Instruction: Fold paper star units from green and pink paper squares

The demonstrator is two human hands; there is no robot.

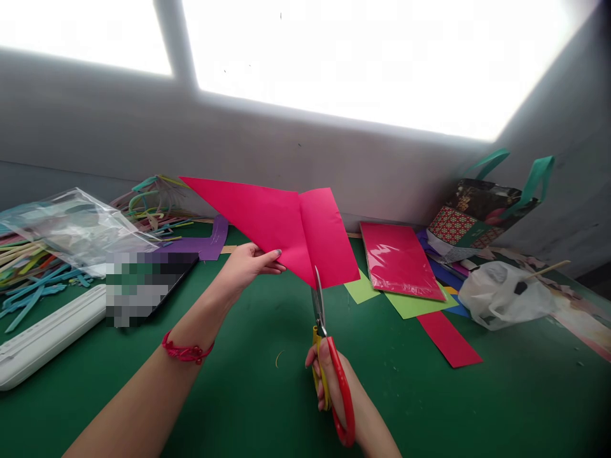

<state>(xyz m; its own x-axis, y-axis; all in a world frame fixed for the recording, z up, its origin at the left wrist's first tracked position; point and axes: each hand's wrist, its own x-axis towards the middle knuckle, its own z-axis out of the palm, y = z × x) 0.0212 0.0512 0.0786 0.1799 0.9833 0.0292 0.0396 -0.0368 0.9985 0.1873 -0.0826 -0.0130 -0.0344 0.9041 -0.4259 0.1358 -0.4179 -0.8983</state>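
A folded sheet of bright pink paper [267,219] is held up over the green table, a triangle on its left and a rectangular strip on its right. My left hand [252,261] pinches the triangle's lower edge, thumb on top and fingers beneath. Gripped in my right hand [329,372] is a pair of scissors [319,312] with red and yellow handles, pointing away from me. Their blades meet the paper's near edge, at the crease between triangle and strip. A red braided bracelet [187,351] circles my left wrist.
On the right lie a wrapped pink paper pack [401,261], green sheets [420,304], a red strip [450,339], a white plastic bag [506,296] and a patterned bag [470,219]. At left are a white bar-shaped device [52,337], a clear plastic bag [81,222] and colored strips [33,286].
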